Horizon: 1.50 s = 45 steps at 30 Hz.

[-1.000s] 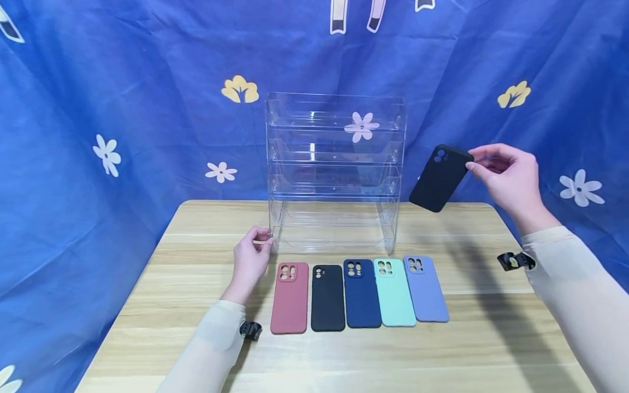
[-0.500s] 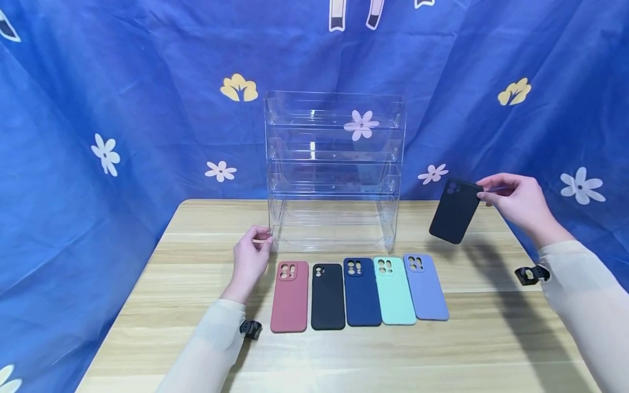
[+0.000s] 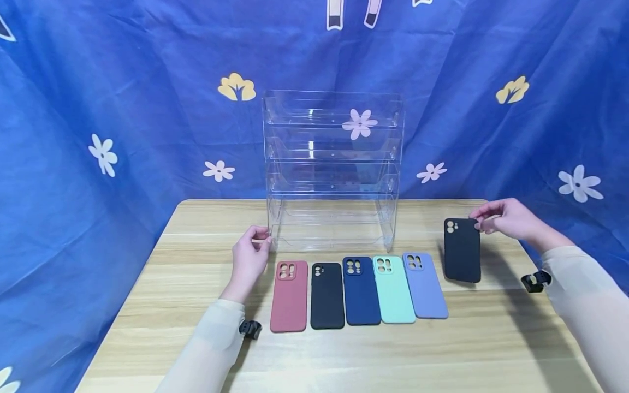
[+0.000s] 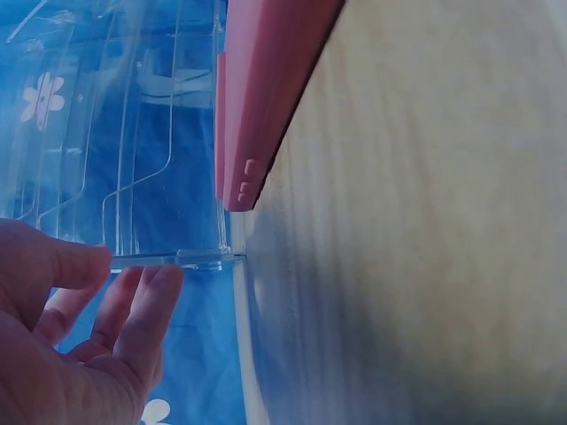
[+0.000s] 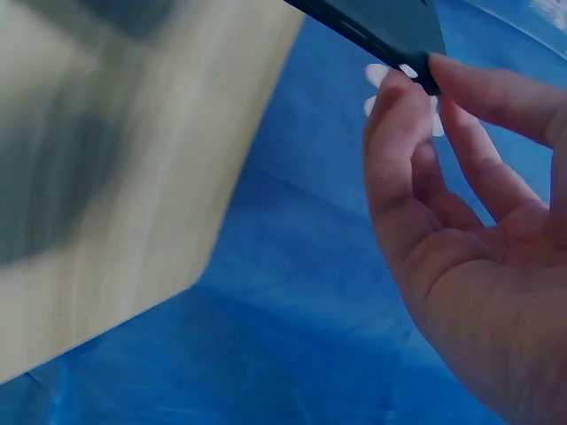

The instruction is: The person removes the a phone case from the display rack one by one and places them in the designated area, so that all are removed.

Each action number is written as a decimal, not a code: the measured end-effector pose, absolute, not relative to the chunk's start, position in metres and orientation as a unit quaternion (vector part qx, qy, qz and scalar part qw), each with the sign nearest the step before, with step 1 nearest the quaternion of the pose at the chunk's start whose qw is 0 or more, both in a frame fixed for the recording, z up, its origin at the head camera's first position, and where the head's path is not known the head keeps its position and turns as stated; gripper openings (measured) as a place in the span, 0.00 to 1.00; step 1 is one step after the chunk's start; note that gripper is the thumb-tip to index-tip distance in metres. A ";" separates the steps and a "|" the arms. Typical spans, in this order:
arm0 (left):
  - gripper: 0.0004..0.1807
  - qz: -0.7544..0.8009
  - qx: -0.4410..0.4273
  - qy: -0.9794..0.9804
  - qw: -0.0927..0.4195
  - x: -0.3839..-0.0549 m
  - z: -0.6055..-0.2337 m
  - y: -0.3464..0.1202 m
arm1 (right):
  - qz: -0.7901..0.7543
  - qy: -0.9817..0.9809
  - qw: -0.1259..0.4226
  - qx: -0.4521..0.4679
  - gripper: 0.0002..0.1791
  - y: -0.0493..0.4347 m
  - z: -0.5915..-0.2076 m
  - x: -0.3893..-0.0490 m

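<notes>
In the head view my right hand (image 3: 503,219) pinches a black phone case (image 3: 462,250) by its upper right corner, at the table's right side. The case is nearly upright with its camera cutouts at the top left; whether its lower edge touches the table I cannot tell. The right wrist view shows thumb and fingers (image 5: 399,133) on that corner. My left hand (image 3: 249,259) holds the lower left side of a clear tiered display rack (image 3: 334,188). In the left wrist view, thumb and fingertips (image 4: 162,283) lie on either side of the rack's clear panel.
Before the rack, in a row, lie a pink case (image 3: 289,300), another black case (image 3: 327,300), a navy case (image 3: 362,297), a mint case (image 3: 395,295) and a lavender case (image 3: 425,292). A blue flowered curtain (image 3: 162,109) hangs behind the wooden table (image 3: 162,295).
My right hand has lowered the black case from beside the rack toward the table and moved it rightward, turning it more upright. The left hand stays on the rack.
</notes>
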<state>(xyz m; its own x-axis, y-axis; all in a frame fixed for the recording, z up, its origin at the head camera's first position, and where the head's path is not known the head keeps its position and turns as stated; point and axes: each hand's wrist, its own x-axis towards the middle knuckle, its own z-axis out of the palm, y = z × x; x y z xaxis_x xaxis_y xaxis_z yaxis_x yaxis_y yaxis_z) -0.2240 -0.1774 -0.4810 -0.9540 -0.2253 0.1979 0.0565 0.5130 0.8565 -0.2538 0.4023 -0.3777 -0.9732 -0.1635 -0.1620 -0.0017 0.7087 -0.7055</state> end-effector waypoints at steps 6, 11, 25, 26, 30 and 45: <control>0.12 -0.497 0.048 -0.855 0.140 -0.224 -0.481 -0.177 | -0.386 0.908 0.158 -0.045 0.20 0.405 -0.402 -0.250; 0.12 -0.498 0.050 -0.854 0.143 -0.225 -0.481 -0.177 | -0.403 0.898 0.172 -0.047 0.20 0.402 -0.424 -0.248; 0.12 -0.491 0.053 -0.857 0.146 -0.224 -0.480 -0.178 | -0.391 0.894 0.203 -0.077 0.16 0.401 -0.470 -0.243; 0.12 -0.490 0.054 -0.857 0.148 -0.224 -0.480 -0.178 | -0.390 0.894 0.203 -0.081 0.16 0.400 -0.472 -0.243; 0.12 -0.488 0.049 -0.859 0.146 -0.224 -0.481 -0.177 | -0.386 0.897 0.198 -0.082 0.15 0.399 -0.476 -0.239; 0.12 -0.486 0.051 -0.862 0.138 -0.223 -0.480 -0.178 | -0.278 0.959 0.017 -0.054 0.10 0.364 -0.472 -0.223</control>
